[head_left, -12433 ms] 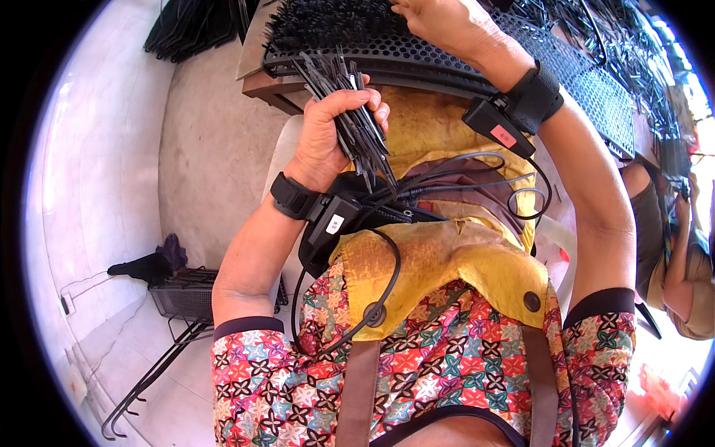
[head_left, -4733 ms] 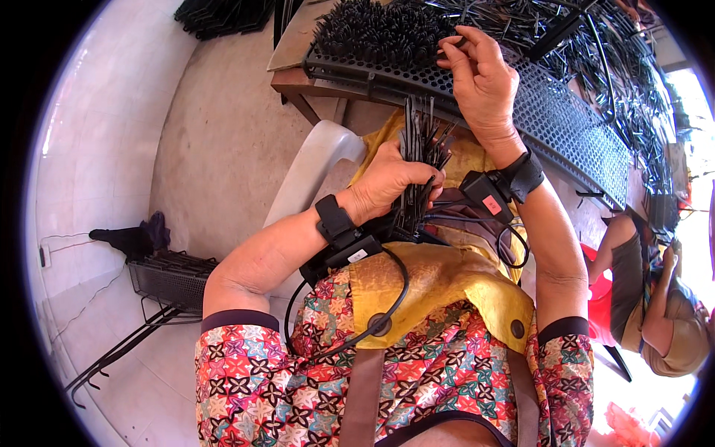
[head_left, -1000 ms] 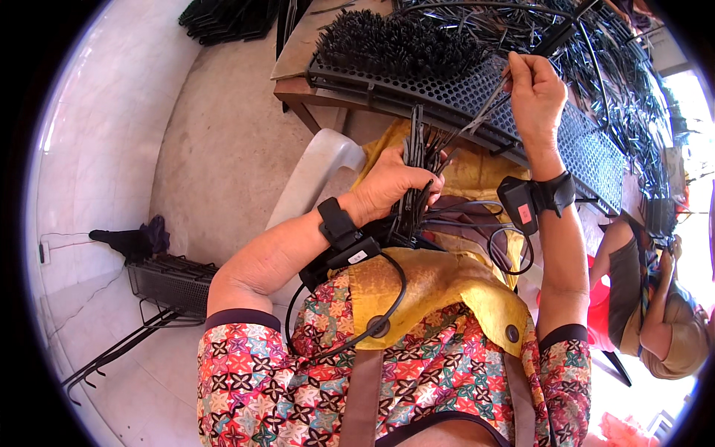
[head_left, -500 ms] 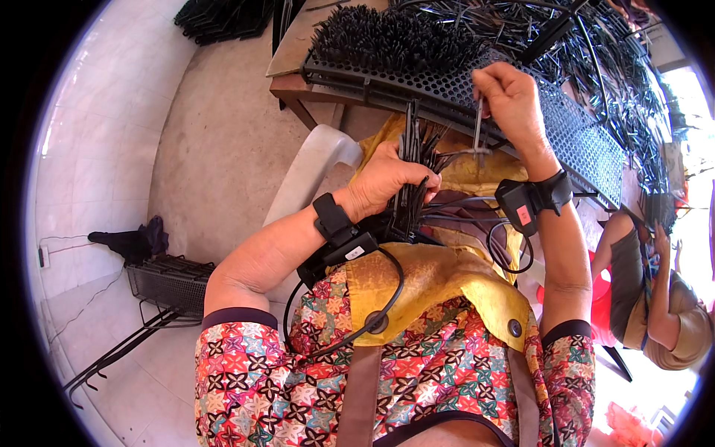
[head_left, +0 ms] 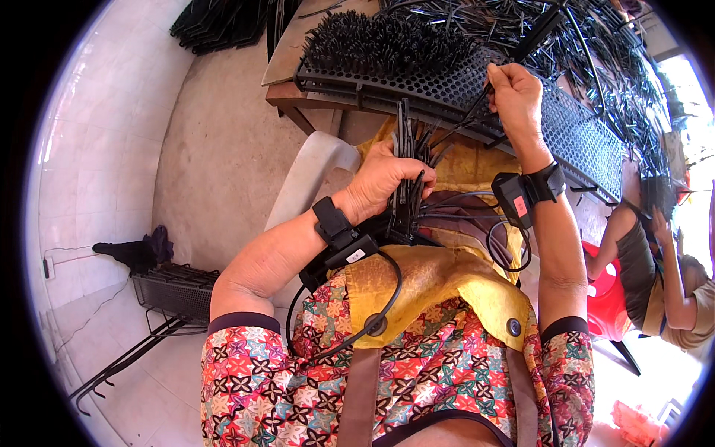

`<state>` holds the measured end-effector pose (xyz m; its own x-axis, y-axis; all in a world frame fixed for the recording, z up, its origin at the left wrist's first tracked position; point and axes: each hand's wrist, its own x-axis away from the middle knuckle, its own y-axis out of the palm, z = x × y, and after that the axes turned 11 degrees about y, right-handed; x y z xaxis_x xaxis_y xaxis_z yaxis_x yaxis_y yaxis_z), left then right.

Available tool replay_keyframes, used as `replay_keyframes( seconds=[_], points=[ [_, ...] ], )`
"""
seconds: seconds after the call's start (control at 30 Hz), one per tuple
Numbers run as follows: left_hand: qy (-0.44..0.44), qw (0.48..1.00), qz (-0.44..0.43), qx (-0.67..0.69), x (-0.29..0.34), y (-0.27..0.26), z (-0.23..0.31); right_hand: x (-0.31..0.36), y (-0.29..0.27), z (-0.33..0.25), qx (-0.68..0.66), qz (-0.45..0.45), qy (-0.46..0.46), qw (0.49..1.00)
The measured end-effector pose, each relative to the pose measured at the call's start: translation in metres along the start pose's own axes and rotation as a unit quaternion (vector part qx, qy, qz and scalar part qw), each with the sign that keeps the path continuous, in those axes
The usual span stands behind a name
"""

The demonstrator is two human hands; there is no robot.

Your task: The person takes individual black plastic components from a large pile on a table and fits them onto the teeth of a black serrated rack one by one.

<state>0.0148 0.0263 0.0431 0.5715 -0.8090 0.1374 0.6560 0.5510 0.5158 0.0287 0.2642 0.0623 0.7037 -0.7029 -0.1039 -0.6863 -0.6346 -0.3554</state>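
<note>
My left hand (head_left: 383, 182) is wrapped round an upright bundle of thin black strips (head_left: 404, 138), which sticks out above and below the fist. Higher and to the right, my right hand (head_left: 516, 100) is closed in a pinch on a slim dark strip (head_left: 474, 113). This strip slants down toward the bundle; whether it touches the bundle is hard to make out. Just beyond the right hand lies a black perforated metal tray (head_left: 570, 112). Many black pieces (head_left: 383, 45) stand packed upright on its left part.
A heap of loose black strips (head_left: 618, 78) covers the area behind the tray. A white chair arm (head_left: 309, 167) is beside my left forearm. Another mesh rack (head_left: 175, 294) stands at lower left. At the right edge a person (head_left: 633, 261) works near a red stool (head_left: 607, 305).
My right hand has moved slightly up and right, and the slim piece from it has swung from hanging down to slanting left. My left hand keeps its hold on the bundle.
</note>
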Motion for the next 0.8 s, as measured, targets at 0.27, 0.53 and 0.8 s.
replay_keyframes(
  seconds=[0.27, 0.53, 0.8],
  points=[
    [0.0, 0.999, -0.034, 0.036, 0.004, 0.007, 0.002, 0.021, -0.005, -0.029, 0.013, -0.109, 0.086, 0.99],
    [-0.016, 0.998, -0.062, 0.028, 0.005, 0.009, 0.003, 0.048, 0.01, -0.034, 0.064, -0.131, 0.003, 0.989],
    [-0.003, 1.0, -0.017, 0.012, 0.004, 0.008, -0.002, 0.033, -0.002, -0.033, 0.121, 0.027, -0.122, 0.985]
  ],
)
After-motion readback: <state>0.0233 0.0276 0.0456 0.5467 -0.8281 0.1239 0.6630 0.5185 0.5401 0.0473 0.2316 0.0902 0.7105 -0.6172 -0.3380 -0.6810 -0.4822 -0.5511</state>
